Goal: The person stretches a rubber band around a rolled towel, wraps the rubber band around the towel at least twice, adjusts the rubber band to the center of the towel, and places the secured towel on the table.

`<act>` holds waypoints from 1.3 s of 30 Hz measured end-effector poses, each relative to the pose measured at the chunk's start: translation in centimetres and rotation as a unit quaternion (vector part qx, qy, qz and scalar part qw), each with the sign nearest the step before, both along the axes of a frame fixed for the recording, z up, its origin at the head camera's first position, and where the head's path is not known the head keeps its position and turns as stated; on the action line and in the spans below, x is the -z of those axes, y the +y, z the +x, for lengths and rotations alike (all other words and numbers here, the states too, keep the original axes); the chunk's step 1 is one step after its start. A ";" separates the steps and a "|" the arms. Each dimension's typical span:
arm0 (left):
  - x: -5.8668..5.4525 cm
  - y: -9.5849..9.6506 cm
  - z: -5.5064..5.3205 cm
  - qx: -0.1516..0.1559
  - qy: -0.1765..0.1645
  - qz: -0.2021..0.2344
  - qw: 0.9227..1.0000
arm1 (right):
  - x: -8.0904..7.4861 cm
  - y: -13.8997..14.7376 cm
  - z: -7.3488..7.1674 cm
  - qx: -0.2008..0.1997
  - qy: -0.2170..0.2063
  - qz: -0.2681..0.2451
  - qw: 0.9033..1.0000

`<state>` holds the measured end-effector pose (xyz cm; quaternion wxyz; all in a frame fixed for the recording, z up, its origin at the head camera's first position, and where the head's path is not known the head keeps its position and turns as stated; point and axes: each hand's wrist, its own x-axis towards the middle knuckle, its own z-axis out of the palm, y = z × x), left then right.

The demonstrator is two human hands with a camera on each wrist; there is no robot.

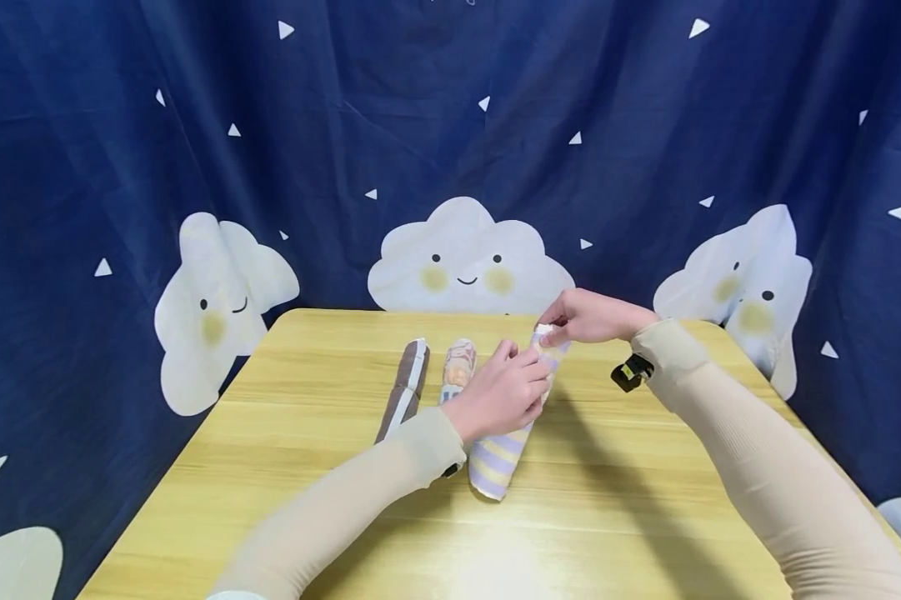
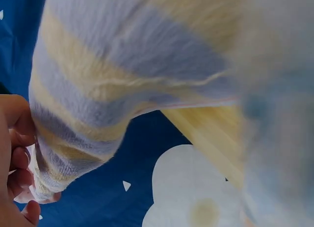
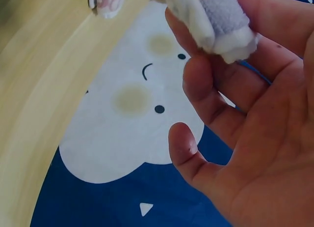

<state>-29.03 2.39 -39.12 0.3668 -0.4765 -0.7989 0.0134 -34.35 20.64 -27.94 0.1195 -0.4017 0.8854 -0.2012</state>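
A long roll of soft cloth, like a towel, with lavender and yellow stripes (image 1: 498,464), slants across the middle of the table between both hands. My left hand (image 1: 506,387) grips it around its upper half with curled fingers. At its far, white-edged end (image 3: 234,44), my right hand (image 1: 588,317) pinches the cloth between thumb and fingers. In the left wrist view the striped cloth (image 2: 132,55) bulges close to the camera and narrows toward the fingers. Whether its near end touches the table, I cannot tell.
Left of the striped roll lie a roll of patterned cloth (image 1: 460,362), partly behind the left hand, and a brown and white roll (image 1: 408,383). They rest on a wood-grain table (image 1: 270,467). A dark blue curtain (image 1: 420,108) with cloud prints stands behind it.
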 end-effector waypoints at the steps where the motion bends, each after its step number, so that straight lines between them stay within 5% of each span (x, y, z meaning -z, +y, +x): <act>1: 0.1 -0.2 0.1 0.002 0.001 -0.008 1.000 | -0.1 0.2 0.1 0.004 0.001 0.000 1.000; 4: 0.0 -1.2 0.5 0.001 -0.017 -0.005 1.000 | -0.4 1.1 0.2 0.020 -0.008 -0.013 1.000; 8: -0.4 -2.3 0.3 -0.023 -0.045 0.083 0.995 | -0.5 1.8 0.3 0.038 -0.043 -0.055 0.997; 12: -1.5 -2.1 -0.4 -0.021 -0.010 0.167 0.986 | -0.6 1.1 0.5 0.046 -0.047 -0.075 0.995; 17: -2.2 -1.8 -1.0 0.000 0.036 0.199 0.979 | -0.4 0.0 0.9 0.091 -0.033 -0.089 0.991; 25: -2.2 -1.7 -1.1 -0.014 0.072 0.120 0.990 | 1.1 0.5 0.9 0.164 -0.047 -0.111 0.979; 34: -3.2 -1.3 -2.4 -0.012 0.029 0.024 0.999 | 1.8 0.8 1.4 0.181 -0.060 -0.131 0.973; 39: -2.8 -1.7 -3.0 -0.035 -0.002 0.011 0.999 | 1.7 1.1 1.7 0.194 -0.058 -0.144 0.969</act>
